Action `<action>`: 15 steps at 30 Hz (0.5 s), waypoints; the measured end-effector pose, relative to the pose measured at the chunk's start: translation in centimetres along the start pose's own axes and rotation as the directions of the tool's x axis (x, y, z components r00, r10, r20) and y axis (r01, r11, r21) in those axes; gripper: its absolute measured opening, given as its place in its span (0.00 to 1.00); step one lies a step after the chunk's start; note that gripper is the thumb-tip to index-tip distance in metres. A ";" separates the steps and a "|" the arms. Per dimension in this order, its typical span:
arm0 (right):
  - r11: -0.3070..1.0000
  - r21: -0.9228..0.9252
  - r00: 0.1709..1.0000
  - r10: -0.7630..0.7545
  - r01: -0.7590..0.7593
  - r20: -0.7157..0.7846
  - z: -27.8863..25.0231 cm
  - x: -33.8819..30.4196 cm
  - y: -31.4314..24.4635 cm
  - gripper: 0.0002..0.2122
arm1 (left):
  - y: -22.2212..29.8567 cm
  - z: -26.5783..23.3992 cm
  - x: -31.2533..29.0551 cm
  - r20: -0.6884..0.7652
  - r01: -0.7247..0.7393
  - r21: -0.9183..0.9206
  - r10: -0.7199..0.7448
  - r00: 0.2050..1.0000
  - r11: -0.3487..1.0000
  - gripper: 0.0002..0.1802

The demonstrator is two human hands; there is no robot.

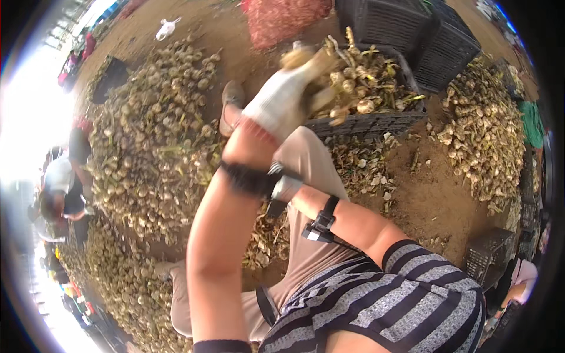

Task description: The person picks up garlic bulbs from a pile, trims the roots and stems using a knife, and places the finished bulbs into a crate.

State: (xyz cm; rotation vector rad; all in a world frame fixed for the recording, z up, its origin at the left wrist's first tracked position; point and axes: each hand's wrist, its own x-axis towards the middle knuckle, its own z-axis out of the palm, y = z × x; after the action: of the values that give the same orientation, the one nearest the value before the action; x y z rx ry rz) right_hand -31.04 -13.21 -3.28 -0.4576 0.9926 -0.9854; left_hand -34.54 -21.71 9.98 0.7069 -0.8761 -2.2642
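My left hand point(285, 94), in a white knit glove with a yellowish front, reaches to the left side of a black plastic crate point(376, 123). Motion smears its fingers, so any item in them cannot be made out. Garlic bulbs with cut stems point(365, 82) heap up inside the crate beside it. My right hand point(286, 187), in a greyish glove, is by my knee, mostly behind my left forearm. Its fingers are hidden; a dark shape shows just below it. Black straps with small devices ring both forearms.
A large garlic pile point(159, 141) spreads along the left, another pile point(482, 135) at the right. Dark stacked crates point(388, 26) and a red mesh sack point(282, 23) stand beyond. Peelings point(368, 165) litter the dirt near the crate. A person point(59, 182) is at far left, another point(521, 276) at far right.
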 end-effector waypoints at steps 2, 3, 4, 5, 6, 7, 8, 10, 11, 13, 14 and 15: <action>0.999 0.044 1.000 -0.001 -0.001 0.030 0.5 -0.2 0.8 0.06 | 0.3 -0.4 3.8 0.081 0.161 -0.047 -0.157 0.984 0.986 0.09; 0.997 0.075 0.999 0.001 -0.004 0.038 0.6 -0.2 0.8 0.06 | -0.3 -1.0 4.7 0.037 0.036 0.078 -0.039 0.999 0.996 0.11; 0.995 0.103 1.000 0.003 -0.005 0.019 -0.2 -0.4 0.8 0.06 | -0.6 -1.8 4.1 0.035 -0.048 0.082 0.045 0.998 0.996 0.14; 0.993 0.122 1.000 0.004 -0.004 0.004 -0.9 -0.6 0.4 0.06 | -0.5 -2.4 3.0 0.030 -0.139 0.090 0.137 0.990 0.986 0.17; 0.991 0.131 1.000 0.007 -0.005 -0.015 -1.4 -0.5 0.4 0.06 | -0.3 -4.6 0.7 -0.011 -0.136 0.086 0.137 0.990 0.987 0.17; 0.991 0.137 1.000 0.009 -0.005 -0.030 -1.9 -0.5 0.1 0.06 | 0.5 -7.3 -2.2 -0.069 -0.323 0.194 0.341 0.938 0.926 0.17; 1.000 0.029 0.997 0.003 -0.001 -0.082 -2.1 0.2 0.8 0.09 | 1.3 -10.0 -5.4 -0.103 -0.480 0.316 0.533 0.840 0.818 0.18; 0.998 0.055 0.999 0.030 -0.028 -0.033 -1.6 0.4 0.3 0.11 | 2.0 -17.2 -12.5 -0.411 -0.405 0.361 0.533 0.739 0.840 0.21; 1.000 0.030 0.998 0.000 0.002 -0.055 -1.0 0.5 0.1 0.10 | 1.2 -22.3 -15.3 -0.601 -0.319 0.368 0.485 0.635 0.873 0.15; 0.999 0.009 0.996 -0.043 0.044 -0.080 1.2 0.4 0.5 0.09 | -2.9 -33.1 -21.3 -0.730 -0.051 0.558 0.518 0.446 0.829 0.09; 1.000 0.012 0.999 -0.023 0.024 -0.035 1.2 0.5 0.6 0.08 | -5.5 -36.4 -23.1 -0.747 0.061 0.605 0.539 0.390 0.794 0.08; 0.999 -0.036 0.996 -0.032 0.029 -0.085 1.2 0.7 0.9 0.08 | -7.6 -37.9 -23.4 -0.719 0.089 0.624 0.525 0.457 0.777 0.08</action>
State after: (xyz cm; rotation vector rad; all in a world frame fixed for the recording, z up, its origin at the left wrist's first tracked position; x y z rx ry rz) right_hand -29.44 -13.48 -3.61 -0.4635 1.0837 -1.0239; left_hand 3.47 -16.19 -13.80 1.7091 -1.0131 -1.0034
